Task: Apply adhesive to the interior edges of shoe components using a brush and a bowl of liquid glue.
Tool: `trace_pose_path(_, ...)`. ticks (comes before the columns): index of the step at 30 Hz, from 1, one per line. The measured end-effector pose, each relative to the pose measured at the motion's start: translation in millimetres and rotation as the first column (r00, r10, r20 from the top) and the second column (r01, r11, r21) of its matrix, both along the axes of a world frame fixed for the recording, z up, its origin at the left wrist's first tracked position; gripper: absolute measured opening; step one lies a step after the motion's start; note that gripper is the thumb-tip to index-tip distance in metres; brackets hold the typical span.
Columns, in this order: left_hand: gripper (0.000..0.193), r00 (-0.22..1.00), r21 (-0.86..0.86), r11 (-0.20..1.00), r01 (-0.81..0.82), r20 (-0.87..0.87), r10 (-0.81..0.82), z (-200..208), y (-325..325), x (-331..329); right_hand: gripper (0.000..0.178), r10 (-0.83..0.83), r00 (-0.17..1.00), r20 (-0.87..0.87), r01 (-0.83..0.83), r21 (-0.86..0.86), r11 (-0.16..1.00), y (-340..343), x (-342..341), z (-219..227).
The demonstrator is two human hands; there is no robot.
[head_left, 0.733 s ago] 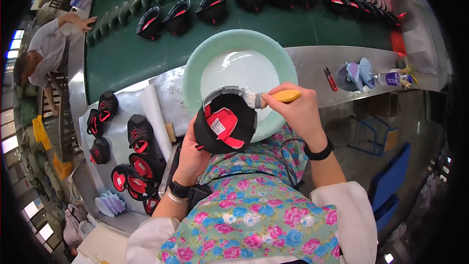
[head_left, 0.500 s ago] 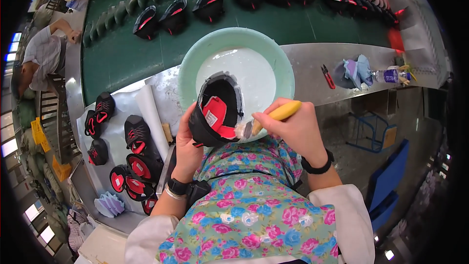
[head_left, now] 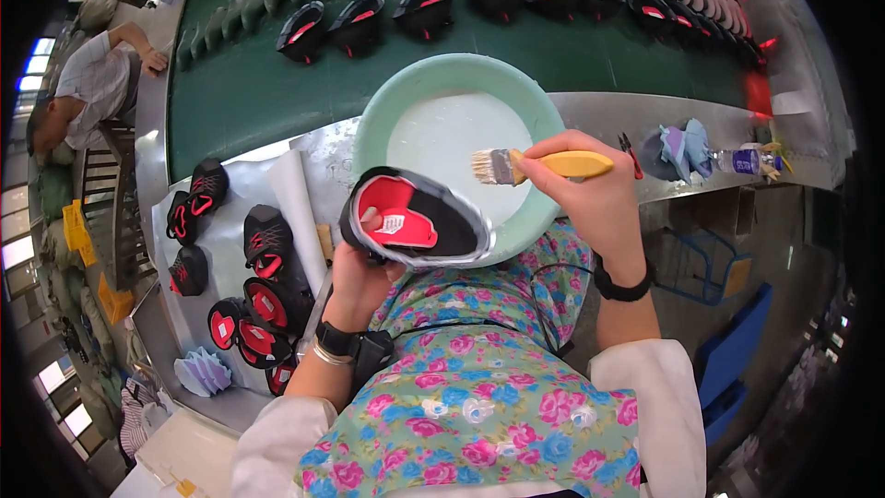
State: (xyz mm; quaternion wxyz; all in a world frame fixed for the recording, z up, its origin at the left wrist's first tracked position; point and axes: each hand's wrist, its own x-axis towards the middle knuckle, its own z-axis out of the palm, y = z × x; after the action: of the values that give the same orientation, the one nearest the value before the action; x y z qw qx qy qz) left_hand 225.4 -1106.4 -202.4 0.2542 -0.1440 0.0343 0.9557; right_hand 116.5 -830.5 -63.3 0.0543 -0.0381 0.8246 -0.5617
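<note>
Left hand [head_left: 355, 272] cupped upward in a grip, right hand [head_left: 590, 198] clenched, forearms bent inward.

Green conveyor belt [head_left: 258, 83] beside a steel workbench [head_left: 599, 111]; bright windows [head_left: 18, 212] left.

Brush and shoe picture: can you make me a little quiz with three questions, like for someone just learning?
1. True or false: the brush has a yellow handle.
2. Which hand holds the shoe? A) left hand B) right hand C) neither
3. Fill in: the bristles hang over a pale green ____ of white liquid.

Key
1. True. The right hand has its grip on that yellow handle.
2. A. The left hand holds the shoe from below, its red inside facing up.
3. Bowl.
</note>
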Motion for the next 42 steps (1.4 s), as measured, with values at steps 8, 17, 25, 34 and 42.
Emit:
trace_pose_path(8,0.049,0.995,-0.559,0.828,0.047,-0.048,-0.089,24,51,2,0.015,0.561,0.813,-0.155,-0.581,-0.267,0.769,-54,0,13)
trace_pose_path(17,0.03,0.939,-0.378,0.911,0.164,0.344,-0.026,30,8,-3,0.018,0.182,0.944,0.277,-0.218,0.107,0.97,-17,9,-1)
trace_pose_path(25,0.041,0.911,-0.824,0.448,-0.347,-0.183,0.369,-19,-142,-109,0.014,-0.181,0.914,0.363,0.233,-0.107,0.967,-4,-10,1)
trace_pose_path(34,0.07,0.829,-0.928,0.316,-0.2,0.011,0.559,-136,-228,-226,0.014,-0.194,0.904,0.381,0.208,0.005,0.978,-40,-41,-11)
trace_pose_path(42,0.103,0.87,-0.098,-0.928,0.359,0.395,0.295,-83,-312,-112,0.021,-0.123,0.988,0.093,0.124,-0.003,0.992,-42,-64,-30)
